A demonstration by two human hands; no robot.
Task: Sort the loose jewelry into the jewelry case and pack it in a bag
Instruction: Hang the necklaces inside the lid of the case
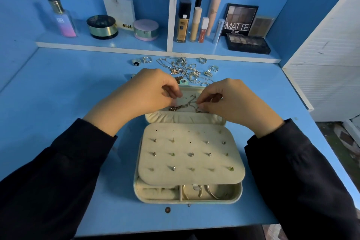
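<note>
Hands: we find left hand (145,91) and right hand (232,100) each pinching the chain (184,105).
Axis: crosswise over jewelry case (240,193) lid.

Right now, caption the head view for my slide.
Left hand and right hand pinch a chain over the open jewelry case, loose rings and chains heaped behind it.

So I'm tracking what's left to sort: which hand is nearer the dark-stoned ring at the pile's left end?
Left. The ring lies just beyond the left hand; the right hand is farther away, off to the ring's right.
</note>
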